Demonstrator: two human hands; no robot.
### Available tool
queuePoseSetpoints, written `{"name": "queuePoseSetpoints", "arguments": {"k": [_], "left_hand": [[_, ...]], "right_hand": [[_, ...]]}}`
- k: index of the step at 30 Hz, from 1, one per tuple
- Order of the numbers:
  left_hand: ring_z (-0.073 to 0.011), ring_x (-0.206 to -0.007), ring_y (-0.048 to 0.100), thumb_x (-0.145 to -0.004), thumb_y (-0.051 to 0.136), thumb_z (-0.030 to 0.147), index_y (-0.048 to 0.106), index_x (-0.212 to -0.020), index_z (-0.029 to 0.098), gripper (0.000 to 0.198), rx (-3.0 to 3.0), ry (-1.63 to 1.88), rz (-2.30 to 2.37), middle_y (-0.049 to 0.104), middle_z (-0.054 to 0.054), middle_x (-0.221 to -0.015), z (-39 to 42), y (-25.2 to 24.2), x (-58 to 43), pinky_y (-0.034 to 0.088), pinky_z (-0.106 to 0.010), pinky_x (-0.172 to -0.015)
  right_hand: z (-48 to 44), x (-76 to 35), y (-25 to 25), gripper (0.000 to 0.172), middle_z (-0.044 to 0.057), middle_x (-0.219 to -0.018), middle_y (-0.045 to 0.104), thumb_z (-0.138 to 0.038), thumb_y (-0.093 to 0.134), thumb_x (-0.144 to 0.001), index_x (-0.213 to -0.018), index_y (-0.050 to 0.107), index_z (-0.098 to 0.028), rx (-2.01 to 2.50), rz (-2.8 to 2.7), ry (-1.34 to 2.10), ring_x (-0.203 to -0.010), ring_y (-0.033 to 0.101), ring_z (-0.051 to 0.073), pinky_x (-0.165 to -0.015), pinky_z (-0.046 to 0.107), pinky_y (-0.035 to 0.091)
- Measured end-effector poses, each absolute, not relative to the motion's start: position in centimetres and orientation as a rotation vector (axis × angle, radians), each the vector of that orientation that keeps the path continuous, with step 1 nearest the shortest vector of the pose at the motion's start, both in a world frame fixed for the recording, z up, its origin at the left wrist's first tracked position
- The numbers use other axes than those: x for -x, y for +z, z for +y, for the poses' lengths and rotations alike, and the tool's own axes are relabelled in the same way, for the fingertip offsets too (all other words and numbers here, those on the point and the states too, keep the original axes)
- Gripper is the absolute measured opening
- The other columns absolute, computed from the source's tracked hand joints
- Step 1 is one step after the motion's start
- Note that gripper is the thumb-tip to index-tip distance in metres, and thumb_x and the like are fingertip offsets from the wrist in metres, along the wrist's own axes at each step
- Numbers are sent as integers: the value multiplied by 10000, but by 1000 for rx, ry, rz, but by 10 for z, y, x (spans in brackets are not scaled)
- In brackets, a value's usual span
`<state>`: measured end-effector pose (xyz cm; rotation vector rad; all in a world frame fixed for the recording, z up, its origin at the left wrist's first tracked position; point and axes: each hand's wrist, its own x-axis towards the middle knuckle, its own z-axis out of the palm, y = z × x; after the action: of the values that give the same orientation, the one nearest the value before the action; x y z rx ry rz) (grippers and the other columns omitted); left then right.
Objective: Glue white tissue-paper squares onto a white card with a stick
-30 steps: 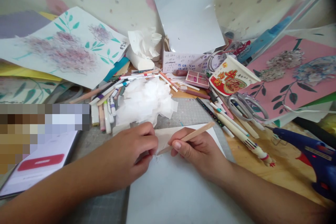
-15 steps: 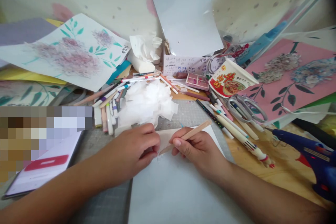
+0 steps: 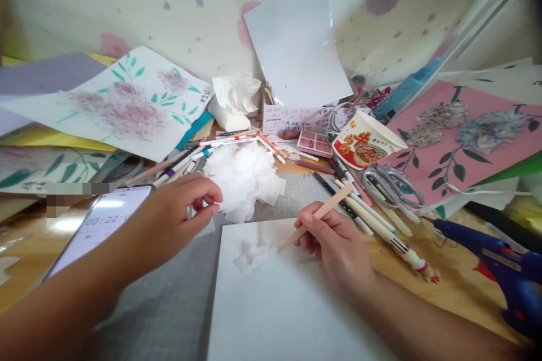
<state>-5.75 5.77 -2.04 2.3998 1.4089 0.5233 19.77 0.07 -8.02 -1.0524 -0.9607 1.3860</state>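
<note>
My right hand [image 3: 334,242] grips a wooden stick [image 3: 315,217] like a pen, its lower tip resting by a small crumpled bit of white tissue [image 3: 252,254] on a white sheet [image 3: 279,304]. My left hand [image 3: 178,214] hovers left of a pile of white tissue squares [image 3: 245,177], thumb and fingers curled toward each other close to the pile's edge. Whether it pinches a piece I cannot make out.
A phone [image 3: 99,225] lies at left on the grey cutting mat [image 3: 169,304]. Several pens and markers [image 3: 186,158] are scattered behind. Scissors [image 3: 392,186], a noodle cup [image 3: 366,144] and a blue glue gun [image 3: 495,262] sit at right. Flower paintings [image 3: 131,101] lean around.
My left hand left the paper near the stick and moved up-left to the tissue pile. The small tissue piece now lies uncovered on the sheet. The view tilted up.
</note>
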Motion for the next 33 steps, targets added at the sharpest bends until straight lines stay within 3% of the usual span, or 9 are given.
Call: {"name": "queuePoseSetpoints", "arguments": {"k": [8, 13, 21, 27, 33], "left_hand": [[-243, -910, 587, -841, 501, 238, 631, -889, 217, 140, -2576, 297, 1427, 616, -42, -969, 66, -26, 70, 438, -402, -827], [-252, -907, 567, -785, 636, 204, 641, -887, 189, 103, -2678, 237, 1459, 583, -57, -966, 59, -35, 52, 447, -407, -797], [-233, -892, 544, -872, 474, 188, 637, -754, 192, 202, -2773, 475, 1432, 609, -62, -947, 59, -28, 49, 416, -417, -838], [-156, -654, 541, -838, 502, 288, 566, -745, 206, 140, -2130, 578, 1444, 602, 21, -691, 49, -12, 51, 405, -272, -601], [-131, -597, 520, -805, 534, 289, 569, -718, 204, 127, -2034, 415, 1367, 579, 48, -630, 45, -8, 46, 380, -241, -570]], "right_hand": [[0, -196, -84, 333, -34, -558, 528, -480, 655, -848, -741, 631, -165, 1069, -1017, 1399, -521, 457, 85, -491, 194, 344], [1, -193, -82, 356, -31, -566, 517, -502, 658, -832, -730, 625, -162, 1081, -1038, 1382, -528, 456, 94, -493, 204, 349], [1, -194, -80, 330, -23, -573, 536, -481, 631, -858, -754, 623, -167, 1088, -1058, 1375, -527, 466, 110, -500, 225, 358], [2, -194, -80, 320, -26, -558, 530, -467, 632, -864, -748, 622, -168, 1067, -1063, 1375, -521, 462, 108, -496, 223, 354], [2, -195, -81, 304, -26, -566, 538, -458, 614, -883, -769, 622, -176, 1038, -1059, 1377, -529, 467, 107, -497, 222, 357]]}}
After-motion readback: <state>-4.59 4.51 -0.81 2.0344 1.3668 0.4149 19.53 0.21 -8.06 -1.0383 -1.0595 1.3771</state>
